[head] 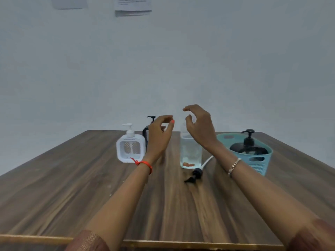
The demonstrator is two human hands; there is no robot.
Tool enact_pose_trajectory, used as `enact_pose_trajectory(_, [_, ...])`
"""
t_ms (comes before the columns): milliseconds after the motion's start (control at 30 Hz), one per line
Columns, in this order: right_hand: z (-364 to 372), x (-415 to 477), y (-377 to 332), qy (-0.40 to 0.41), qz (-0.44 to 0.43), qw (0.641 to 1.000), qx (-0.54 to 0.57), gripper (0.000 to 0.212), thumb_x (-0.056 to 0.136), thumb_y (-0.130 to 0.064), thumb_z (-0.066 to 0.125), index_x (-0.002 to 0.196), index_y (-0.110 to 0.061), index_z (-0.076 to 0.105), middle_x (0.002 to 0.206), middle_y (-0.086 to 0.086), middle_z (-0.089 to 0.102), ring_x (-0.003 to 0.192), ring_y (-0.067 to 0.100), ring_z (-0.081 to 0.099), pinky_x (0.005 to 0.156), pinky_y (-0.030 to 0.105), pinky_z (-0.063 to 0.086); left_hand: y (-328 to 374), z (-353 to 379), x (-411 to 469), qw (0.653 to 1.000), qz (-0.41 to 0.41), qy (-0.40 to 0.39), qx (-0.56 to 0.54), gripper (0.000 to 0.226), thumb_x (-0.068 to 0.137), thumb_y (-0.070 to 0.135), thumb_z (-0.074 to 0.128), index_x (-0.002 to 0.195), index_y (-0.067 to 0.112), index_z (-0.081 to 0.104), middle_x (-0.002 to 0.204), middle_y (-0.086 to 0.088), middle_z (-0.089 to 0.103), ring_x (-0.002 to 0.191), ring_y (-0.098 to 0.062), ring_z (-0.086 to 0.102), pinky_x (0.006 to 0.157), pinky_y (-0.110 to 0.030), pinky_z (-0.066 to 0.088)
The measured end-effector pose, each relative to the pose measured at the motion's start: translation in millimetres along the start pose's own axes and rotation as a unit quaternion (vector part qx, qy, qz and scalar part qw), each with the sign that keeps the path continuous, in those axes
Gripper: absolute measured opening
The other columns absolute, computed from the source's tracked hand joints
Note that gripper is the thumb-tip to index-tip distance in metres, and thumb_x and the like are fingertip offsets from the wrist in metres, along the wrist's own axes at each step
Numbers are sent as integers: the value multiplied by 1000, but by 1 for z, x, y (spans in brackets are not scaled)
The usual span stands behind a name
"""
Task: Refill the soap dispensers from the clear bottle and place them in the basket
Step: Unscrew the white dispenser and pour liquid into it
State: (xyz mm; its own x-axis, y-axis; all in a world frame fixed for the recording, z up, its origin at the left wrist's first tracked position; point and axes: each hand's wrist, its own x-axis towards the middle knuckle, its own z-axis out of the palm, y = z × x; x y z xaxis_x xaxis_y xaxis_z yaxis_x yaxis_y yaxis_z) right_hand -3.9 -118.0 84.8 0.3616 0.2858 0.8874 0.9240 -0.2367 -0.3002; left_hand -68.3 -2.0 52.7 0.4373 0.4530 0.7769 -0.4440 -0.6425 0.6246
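A tall clear bottle [190, 153] with liquid stands uncapped mid-table. My right hand [200, 126] hovers over its top, fingers curled and apart, holding nothing. My left hand [159, 134] is raised just left of it, fingers loosely curved, empty. A white square soap dispenser [129, 148] stands to the left. Behind my left hand a black pump dispenser [147, 129] is mostly hidden. A black pump head with a white tube [196, 173] lies on the table in front of the clear bottle. A black dispenser [248, 148] sits in the teal basket [261, 163] at right.
The wooden table [72, 187] runs from the near edge to a pale wall. Papers [133, 5] hang on the wall above.
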Motion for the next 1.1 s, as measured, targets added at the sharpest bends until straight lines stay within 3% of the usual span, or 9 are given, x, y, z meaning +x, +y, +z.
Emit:
enact_pose_trajectory(100, [36,-2,-18,-42,-7,999,22,28,81,1,47,105,1,63,108,14,65,102,28,61,94,38,47,-23,-30,0,999,-28,21,21,22,89,14,59,110,6,63,112,-4,64,99,-8,59,88,-20,48])
enact_pose_trajectory(233, [81,-7,-26,-116,37,992,37,31,85,-4,49,115,-3,57,118,11,57,108,26,56,97,42,42,-57,-58,1,991,-121,27,43,46,89,22,60,131,9,47,137,0,48,128,-11,41,103,-15,29])
enact_pose_trajectory(300, [102,-10,-24,-155,68,985,45,34,85,-6,49,119,-3,53,122,11,52,112,27,53,99,39,41,-76,-69,4,986,-158,25,55,48,87,26,62,129,10,46,133,-4,50,126,-21,44,107,-30,34])
enact_pose_trajectory(367, [122,-13,-20,-195,103,974,55,35,86,-9,51,120,-4,50,124,11,49,116,27,49,97,36,41,-98,-77,8,975,-211,21,69,47,82,34,66,116,7,48,118,-12,54,113,-30,51,97,-41,42])
enact_pose_trajectory(500, [154,-19,-7,-262,183,944,81,44,86,-15,58,127,-8,41,130,10,46,119,27,47,92,32,39,-148,-88,13,959,-272,9,83,85,60,63,62,122,7,47,124,-12,53,119,-30,50,99,-51,42])
enact_pose_trajectory(633, [179,-21,4,-310,222,919,95,69,86,-17,63,143,-7,25,149,10,33,136,24,33,103,27,30,-205,-95,13,951,-299,9,76,103,55,75,62,130,7,45,134,-13,50,125,-29,47,104,-51,39])
enact_pose_trajectory(800, [207,-24,13,-316,265,899,146,57,83,-14,65,134,-13,39,132,7,53,120,24,52,100,35,42,-185,-100,8,967,-251,-2,49,51,74,47,63,118,22,57,116,1,64,107,-15,61,93,-37,49])
enact_pose_trajectory(967, [211,-21,14,-283,285,899,175,40,86,-8,61,124,-9,47,121,7,59,110,23,56,96,39,46,-179,-100,7,968,-252,-10,13,33,83,35,66,112,23,58,115,1,65,105,-17,62,95,-42,50])
enact_pose_trajectory(1100, [190,-14,13,-278,291,893,200,42,89,-8,57,129,-11,44,111,0,55,96,14,52,82,28,46,-162,-96,10,963,-268,-4,-20,29,82,26,69,105,21,51,109,-3,61,98,-20,61,89,-36,51])
